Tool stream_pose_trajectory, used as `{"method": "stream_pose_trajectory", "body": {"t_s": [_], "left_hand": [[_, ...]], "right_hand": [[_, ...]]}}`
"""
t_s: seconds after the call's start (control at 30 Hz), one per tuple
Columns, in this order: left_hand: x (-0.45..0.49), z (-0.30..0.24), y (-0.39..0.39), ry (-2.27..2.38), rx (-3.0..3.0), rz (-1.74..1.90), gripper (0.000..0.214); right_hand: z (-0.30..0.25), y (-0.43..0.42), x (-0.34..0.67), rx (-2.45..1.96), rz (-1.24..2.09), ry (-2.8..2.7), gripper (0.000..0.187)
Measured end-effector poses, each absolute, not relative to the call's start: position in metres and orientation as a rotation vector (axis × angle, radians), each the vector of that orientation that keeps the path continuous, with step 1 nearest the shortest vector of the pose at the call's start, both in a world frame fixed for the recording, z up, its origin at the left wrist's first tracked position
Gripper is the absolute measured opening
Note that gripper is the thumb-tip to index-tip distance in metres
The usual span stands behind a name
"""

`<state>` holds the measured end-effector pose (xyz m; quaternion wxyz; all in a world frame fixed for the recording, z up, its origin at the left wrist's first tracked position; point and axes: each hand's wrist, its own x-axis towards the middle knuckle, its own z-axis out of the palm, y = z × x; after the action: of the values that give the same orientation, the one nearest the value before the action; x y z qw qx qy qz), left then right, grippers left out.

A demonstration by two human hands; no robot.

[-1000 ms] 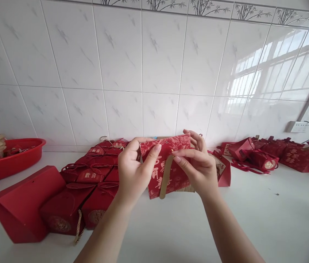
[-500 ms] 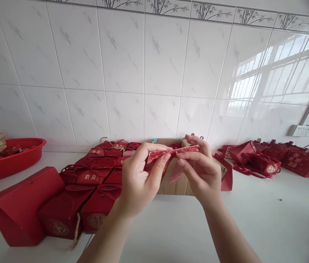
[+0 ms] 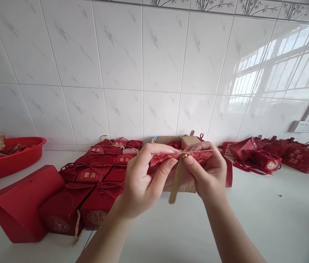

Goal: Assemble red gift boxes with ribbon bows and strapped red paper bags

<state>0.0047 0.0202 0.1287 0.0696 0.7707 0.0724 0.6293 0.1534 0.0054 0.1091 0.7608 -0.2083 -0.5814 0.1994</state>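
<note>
Between my hands, edge-on to me, is a red patterned paper gift box [image 3: 158, 159]; its lower part is mostly hidden. My left hand [image 3: 142, 179] pinches its left side, thumb in front and fingers behind. My right hand [image 3: 211, 173] is closed on the right side, the thumb pressing beside a small gold stud [image 3: 185, 156] at the middle of the top edge. From the stud a tan strap [image 3: 176, 182] hangs down in front of the box. What the right fingers do behind the edge is hidden.
Red gift boxes [image 3: 92, 175] stand in rows at left, beside a plain red box [image 3: 25, 204]. A red basin [image 3: 12, 160] is at far left. Behind my hands is a cardboard box [image 3: 166, 139]. More red boxes [image 3: 298, 159] line the tiled wall at right.
The tan strap now hangs in front of the box with the gold stud showing. My right hand has closed in on the box's right side; the pinkish piece near it is no longer visible.
</note>
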Motion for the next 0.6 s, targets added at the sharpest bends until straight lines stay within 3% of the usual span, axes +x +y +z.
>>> {"method": "stream_pose_trajectory", "body": {"t_s": [0.07, 0.2, 0.33, 0.4, 0.53, 0.6], "left_hand": [[0.005, 0.128, 0.023, 0.341, 2.363, 1.909, 0.028], [0.010, 0.122, 0.027, 0.643, 2.405, 1.877, 0.066], [0.019, 0.115, 0.027, 0.871, 2.490, 1.716, 0.075], [0.022, 0.114, 0.026, 0.980, 2.548, 1.680, 0.066], [0.018, 0.120, 0.025, 1.147, 2.589, 1.432, 0.019], [0.012, 0.125, 0.023, 1.227, 2.582, 1.294, 0.015]], "right_hand": [[0.110, 0.004, 0.153, -0.507, 0.444, -1.171, 0.020], [0.113, 0.006, 0.155, -0.592, 0.395, -1.006, 0.026], [0.115, 0.006, 0.157, -0.644, 0.309, -0.932, 0.031], [0.115, 0.006, 0.157, -0.661, 0.299, -0.904, 0.031], [0.115, 0.007, 0.159, -0.703, 0.218, -0.885, 0.031], [0.116, 0.007, 0.161, -0.716, 0.164, -0.909, 0.030]]}}
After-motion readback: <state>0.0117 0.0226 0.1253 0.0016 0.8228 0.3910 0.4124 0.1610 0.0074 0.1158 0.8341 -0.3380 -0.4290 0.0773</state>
